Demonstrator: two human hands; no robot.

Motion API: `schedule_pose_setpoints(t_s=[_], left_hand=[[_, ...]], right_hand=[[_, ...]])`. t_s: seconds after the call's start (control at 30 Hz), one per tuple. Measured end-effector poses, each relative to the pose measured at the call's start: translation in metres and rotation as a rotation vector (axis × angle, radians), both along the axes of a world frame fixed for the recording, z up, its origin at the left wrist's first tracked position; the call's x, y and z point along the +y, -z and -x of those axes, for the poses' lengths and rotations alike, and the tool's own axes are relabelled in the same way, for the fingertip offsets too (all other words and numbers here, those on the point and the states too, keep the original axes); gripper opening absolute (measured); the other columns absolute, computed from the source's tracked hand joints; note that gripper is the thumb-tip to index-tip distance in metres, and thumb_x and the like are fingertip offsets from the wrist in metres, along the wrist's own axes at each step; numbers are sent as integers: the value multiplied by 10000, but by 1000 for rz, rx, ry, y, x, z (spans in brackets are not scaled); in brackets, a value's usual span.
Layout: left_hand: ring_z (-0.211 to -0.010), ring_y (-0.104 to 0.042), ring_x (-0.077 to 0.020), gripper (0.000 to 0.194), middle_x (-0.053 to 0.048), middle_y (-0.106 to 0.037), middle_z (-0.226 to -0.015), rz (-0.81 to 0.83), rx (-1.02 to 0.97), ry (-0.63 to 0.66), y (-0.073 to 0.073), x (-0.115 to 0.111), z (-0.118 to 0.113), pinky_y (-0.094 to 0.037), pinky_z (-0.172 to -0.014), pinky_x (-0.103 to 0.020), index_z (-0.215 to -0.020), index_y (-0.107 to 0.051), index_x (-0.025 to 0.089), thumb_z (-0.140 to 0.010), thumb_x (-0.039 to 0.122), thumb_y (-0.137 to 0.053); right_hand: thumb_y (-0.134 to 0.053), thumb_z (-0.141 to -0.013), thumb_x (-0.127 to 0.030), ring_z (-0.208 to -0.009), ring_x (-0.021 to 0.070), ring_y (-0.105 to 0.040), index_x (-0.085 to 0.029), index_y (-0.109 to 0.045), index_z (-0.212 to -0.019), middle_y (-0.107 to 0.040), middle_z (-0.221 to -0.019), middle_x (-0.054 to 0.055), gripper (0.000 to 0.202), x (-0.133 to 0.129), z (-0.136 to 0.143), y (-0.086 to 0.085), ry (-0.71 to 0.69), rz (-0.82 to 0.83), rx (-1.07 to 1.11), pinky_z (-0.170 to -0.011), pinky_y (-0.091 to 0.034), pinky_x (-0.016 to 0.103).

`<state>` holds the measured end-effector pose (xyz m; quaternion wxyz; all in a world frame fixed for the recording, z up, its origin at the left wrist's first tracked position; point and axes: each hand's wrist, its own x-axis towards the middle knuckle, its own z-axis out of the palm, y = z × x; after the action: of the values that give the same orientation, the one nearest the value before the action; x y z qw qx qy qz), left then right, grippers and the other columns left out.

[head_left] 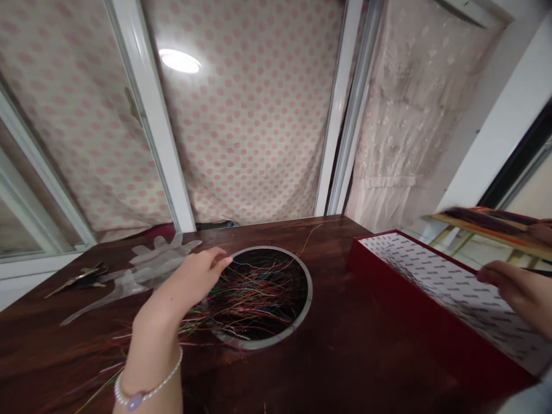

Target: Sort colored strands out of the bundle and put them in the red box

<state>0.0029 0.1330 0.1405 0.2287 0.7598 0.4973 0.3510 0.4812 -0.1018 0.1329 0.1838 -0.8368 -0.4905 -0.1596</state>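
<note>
My left hand (211, 267), with a beaded bracelet at the wrist, is over the left rim of a round dark tray (308, 299) with a grey edge. Its thumb and fingertips pinch the end of a thin pale wire (250, 265). Many thin coloured wires (254, 299) lie in the tray and spill over its left side onto the table. At the right, my right hand (513, 287) is above a long red box (401, 299) lined with white printed paper. Its fingers are bent together; whatever they may hold is too small to make out. More thin strands lie inside the box.
Scissors (81, 280) and a crumpled clear plastic glove (150, 264) lie on the dark wooden table (336, 356) at the left. Beyond the box at the right, a wooden rack (495, 230) carries dark strands. Dotted curtains and window frames stand behind.
</note>
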Motion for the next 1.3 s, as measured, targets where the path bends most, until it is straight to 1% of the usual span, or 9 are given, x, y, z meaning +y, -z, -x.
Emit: schedule_pose_setpoints(t_s=[0.1,0.3,0.5,0.6,0.73,0.9,1.03,1.13,1.3], left_hand=[[-791,-637,-275,184,-51,-719,-750,34,-13,61,-1,-2,0,-423,-740,-284,-806,-737,232,-693,365,-680],[-847,-636,-295,182,-58,-745,-864,45,25,142,-3,-6,-9,-401,-805,-320,-819,-752,246,-722,367,-657],[-830,-640,-293,189,-81,-739,-888,64,54,150,2,-3,-14,-402,-774,-331,-832,-751,231,-723,339,-641],[-685,-629,-256,180,-69,-727,-748,94,24,125,6,-2,-18,-407,-672,-303,-822,-744,218,-677,282,-658],[-628,-627,-226,174,-46,-696,-643,109,29,164,11,-1,-23,-419,-643,-281,-787,-732,211,-659,179,-618],[-804,-659,-211,283,-62,-715,-817,122,127,188,15,8,-11,-458,-723,-274,-934,-691,188,-733,89,-518],[-799,-646,-175,228,-72,-685,-821,189,285,120,28,30,-1,-482,-739,-289,-921,-646,125,-795,22,-487],[-799,-631,-162,110,-50,-654,-880,269,408,104,44,45,-7,-514,-740,-336,-925,-620,111,-868,184,-559],[-880,-622,-181,231,-65,-623,-1029,340,519,200,62,55,-30,-528,-757,-362,-1050,-591,133,-882,289,-565]], right_hand=[[-485,-776,-130,-704,228,-670,-144,-646,-866,-683,-831,217,185,23,-8,3,11,194,98,-695,-409,358],[-441,-889,-274,-917,234,-668,-103,-663,-1015,-659,-1034,250,307,46,12,27,-172,286,205,-789,-440,304],[-466,-891,-256,-1052,302,-604,-71,-570,-1199,-612,-1148,244,375,46,70,-8,-221,156,-3,-900,-420,385],[-448,-914,-355,-1038,255,-606,-190,-588,-1172,-625,-1163,138,337,62,126,-17,-449,125,14,-924,-424,379],[-416,-918,-214,-931,199,-624,-197,-617,-1051,-649,-1030,85,242,105,196,21,-786,276,108,-828,-466,317],[-532,-833,-153,-909,185,-623,-199,-631,-967,-636,-981,58,173,165,228,76,-841,267,108,-787,-466,271],[-522,-797,-81,-991,217,-591,-162,-611,-1020,-594,-1101,104,254,200,225,88,-802,192,131,-838,-461,319],[-515,-772,-38,-972,192,-594,-159,-630,-1011,-616,-1057,84,291,218,227,92,-851,183,144,-871,-454,306],[-518,-766,-33,-1039,181,-573,-170,-642,-1055,-626,-1091,67,344,232,246,100,-964,183,144,-942,-425,304]])
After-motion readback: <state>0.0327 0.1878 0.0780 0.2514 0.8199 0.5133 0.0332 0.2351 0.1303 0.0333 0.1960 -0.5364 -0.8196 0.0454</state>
